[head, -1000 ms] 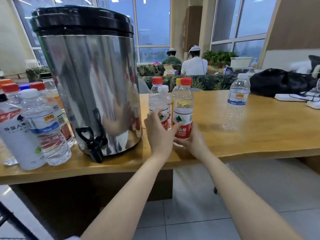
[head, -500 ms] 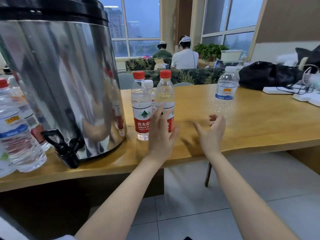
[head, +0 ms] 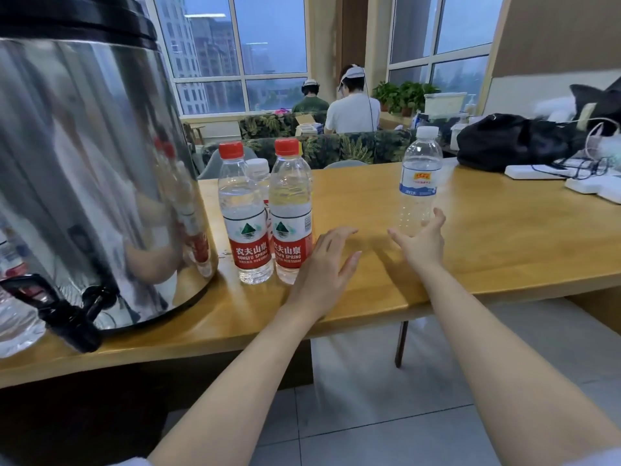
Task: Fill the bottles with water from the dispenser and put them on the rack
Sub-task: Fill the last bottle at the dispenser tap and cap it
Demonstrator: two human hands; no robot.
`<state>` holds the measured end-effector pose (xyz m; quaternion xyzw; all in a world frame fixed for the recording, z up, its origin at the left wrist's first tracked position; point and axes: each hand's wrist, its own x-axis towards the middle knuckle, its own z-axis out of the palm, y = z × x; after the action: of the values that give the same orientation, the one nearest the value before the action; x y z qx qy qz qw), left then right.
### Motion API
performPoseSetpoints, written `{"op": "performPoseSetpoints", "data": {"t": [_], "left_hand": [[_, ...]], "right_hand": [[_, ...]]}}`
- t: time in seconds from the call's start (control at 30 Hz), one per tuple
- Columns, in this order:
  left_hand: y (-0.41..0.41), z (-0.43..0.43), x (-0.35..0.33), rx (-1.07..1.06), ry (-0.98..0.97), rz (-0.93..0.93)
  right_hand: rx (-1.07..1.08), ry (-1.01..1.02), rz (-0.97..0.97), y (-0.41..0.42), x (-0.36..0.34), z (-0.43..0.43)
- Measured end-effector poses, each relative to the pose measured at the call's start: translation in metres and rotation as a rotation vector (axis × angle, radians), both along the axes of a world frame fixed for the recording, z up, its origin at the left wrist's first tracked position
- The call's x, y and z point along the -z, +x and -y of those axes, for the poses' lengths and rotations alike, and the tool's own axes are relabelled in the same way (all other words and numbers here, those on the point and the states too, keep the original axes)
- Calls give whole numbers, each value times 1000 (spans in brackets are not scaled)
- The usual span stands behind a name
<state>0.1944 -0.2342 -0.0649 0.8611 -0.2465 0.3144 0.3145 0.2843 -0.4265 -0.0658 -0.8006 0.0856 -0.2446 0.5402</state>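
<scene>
1. Shifted in the last half second: left hand (head: 322, 267) off the front of the red-capped bottles (head: 290, 213), right hand (head: 420, 245) forward to the white-capped bottle (head: 420, 173).
2. Left hand spread wide above the table (head: 504, 237), holding nothing, red-capped bottles just left of it.
3. Right hand open, white-capped bottle upright just beyond it, contact unclear.
4. Dispenser (head: 84, 163) far left of both.
</scene>
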Motion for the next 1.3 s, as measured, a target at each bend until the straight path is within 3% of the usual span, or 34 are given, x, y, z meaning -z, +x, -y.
{"op": "performPoseSetpoints", "data": {"t": [0.17, 0.43, 0.5, 0.6, 0.67, 0.8, 0.83, 0.93, 1.03, 1.17, 1.3], "left_hand": [[-6, -1, -1, 1, -25, -59], [-74, 3, -18, 117, -574, -417], [-100, -4, -21, 138, -702, -411], [-142, -28, -18, 101, -777, -318], [-168, -53, -5, 56, -773, -298], [-214, -104, 29, -191, -565, -326], [-225, -113, 35, -229, -490, -327], [-242, -131, 48, -376, -299, -277], [-244, -148, 58, -545, -97, -188], [-250, -176, 64, -375, -170, -307], [-248, -197, 61, 31, -460, -724]], "right_hand": [[-78, -93, -62, -26, -5, -9], [-406, 10, -43, -161, -9, -63], [-542, 48, -14, -191, -7, -78], [-739, -187, -91, -224, -9, -89], [-763, -293, -124, -237, -18, -93], [-546, -164, 26, -256, -47, -119], [-505, -253, 53, -261, -56, -130], [-338, -839, 41, -268, -69, -164], [-193, -1046, 57, -264, -60, -194], [-237, -1041, 173, -260, -48, -211], [-518, -1040, 351, -258, -45, -217]]}}
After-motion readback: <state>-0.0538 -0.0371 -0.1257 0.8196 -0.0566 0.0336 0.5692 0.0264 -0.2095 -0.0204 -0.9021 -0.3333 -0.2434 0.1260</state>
